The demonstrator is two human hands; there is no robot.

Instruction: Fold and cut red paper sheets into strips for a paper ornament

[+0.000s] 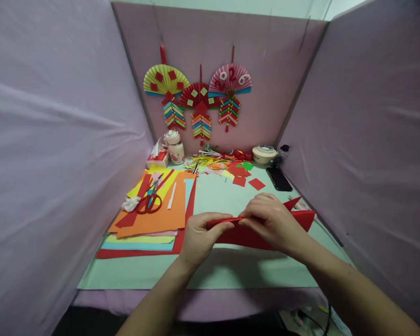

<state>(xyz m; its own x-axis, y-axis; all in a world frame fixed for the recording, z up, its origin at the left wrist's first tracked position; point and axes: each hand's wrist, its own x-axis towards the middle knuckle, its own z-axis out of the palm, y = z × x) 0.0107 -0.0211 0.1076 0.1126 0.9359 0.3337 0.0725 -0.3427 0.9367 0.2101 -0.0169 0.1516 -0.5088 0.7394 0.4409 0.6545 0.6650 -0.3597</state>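
A long sheet of red paper (254, 239) is held up over the front middle of the table, its far end sticking out to the right behind my right wrist. My left hand (203, 235) pinches the paper's left end between thumb and fingers. Close beside it, my right hand (270, 219) grips the folded upper edge with thumb and fingertips. The paper's lower part hangs below my right hand and casts a shadow on the pale green table cover (126, 275).
Red scissors (149, 204) and a white pen (172, 196) lie on stacked coloured paper (164, 221) at left. Behind are paper scraps (240, 170), a tissue box (158, 157), a jar (176, 150), a lidded bowl (264, 155) and a phone (279, 179). Paper fans (199, 97) hang on the back wall.
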